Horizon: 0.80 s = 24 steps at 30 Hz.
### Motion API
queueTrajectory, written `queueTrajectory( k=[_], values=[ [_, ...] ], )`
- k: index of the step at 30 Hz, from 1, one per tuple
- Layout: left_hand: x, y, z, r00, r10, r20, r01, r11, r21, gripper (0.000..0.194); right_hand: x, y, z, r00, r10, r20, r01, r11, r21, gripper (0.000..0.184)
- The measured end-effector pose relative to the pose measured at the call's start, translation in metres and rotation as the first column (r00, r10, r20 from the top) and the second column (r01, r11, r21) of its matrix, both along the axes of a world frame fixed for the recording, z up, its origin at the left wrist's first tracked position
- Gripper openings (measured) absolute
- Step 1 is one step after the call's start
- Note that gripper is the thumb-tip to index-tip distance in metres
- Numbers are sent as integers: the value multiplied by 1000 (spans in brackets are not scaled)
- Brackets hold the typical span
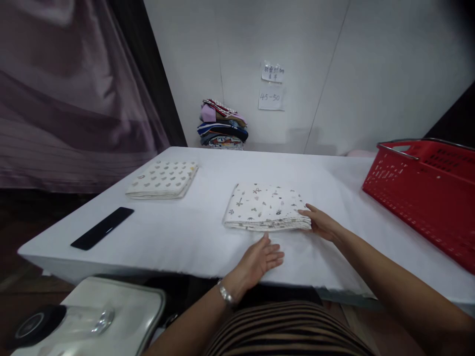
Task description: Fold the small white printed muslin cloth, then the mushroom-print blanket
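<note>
The left hand [259, 260] is empty; the right hand [322, 223] touches the folded white printed cloth [265, 203], grip unclear. A lopsided tug could mess its folds.

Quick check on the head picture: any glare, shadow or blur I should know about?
Head view, centre: the cloth by the right hand fairly clear; head view, left: small glint on the black slab; head view, lower left: round black object blurred; head view, upper right: corner dark; head view, back: faint shadow on the wall.
</note>
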<state>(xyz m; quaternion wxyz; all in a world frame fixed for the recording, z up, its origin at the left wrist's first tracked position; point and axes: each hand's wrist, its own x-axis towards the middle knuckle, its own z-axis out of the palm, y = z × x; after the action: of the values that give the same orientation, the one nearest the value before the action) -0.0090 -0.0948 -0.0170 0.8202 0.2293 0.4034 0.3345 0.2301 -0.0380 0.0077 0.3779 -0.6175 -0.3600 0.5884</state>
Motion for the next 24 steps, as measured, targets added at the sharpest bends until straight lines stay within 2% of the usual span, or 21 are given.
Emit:
queueTrajectory(
  k=[2, 7, 11, 15, 17, 19, 20, 22, 24],
  values=[
    [13, 11, -1, 990, 74, 118, -63, 994, -95, 69, -2, 0, 3, 1000, 5, 9, -5, 1000, 4, 91],
    [29, 33, -2, 919, 303, 253, -286, 953, -101, 55, -5, -9, 4, 1000, 18, 26, -19, 1000, 24, 87],
    [16, 34, -1, 847, 477, 235, -467, 879, -97, 44, -14, -31, -3, 997, -18, -71, 18, 1000, 2, 89],
    [-7, 33, 0, 830, 524, 188, -520, 851, -76, 41, -22, -56, -13, 998, -1, -68, -1, 999, -34, 101],
    [-15, 33, 1, 839, 519, 167, -514, 855, -71, 40, -17, -62, -17, 998, 43, 53, -42, 999, -28, 106],
    [-18, 32, 1, 847, 507, 162, -503, 862, -67, 38, -4, -60, -19, 960, 70, 270, -77, 997, 12, 103],
    [-19, 31, 1, 851, 498, 165, -495, 867, -61, 38, 3, -55, -19, 914, 70, 399, -100, 993, 56, 96],
    [-18, 31, 1, 858, 486, 165, -486, 873, -46, 38, 17, -38, -16, 772, 15, 635, -168, 969, 182, 75],
    [-17, 31, 1, 864, 479, 154, -480, 877, -31, 39, 23, -14, -12, 636, -75, 768, -260, 916, 306, 55]
  ],
)
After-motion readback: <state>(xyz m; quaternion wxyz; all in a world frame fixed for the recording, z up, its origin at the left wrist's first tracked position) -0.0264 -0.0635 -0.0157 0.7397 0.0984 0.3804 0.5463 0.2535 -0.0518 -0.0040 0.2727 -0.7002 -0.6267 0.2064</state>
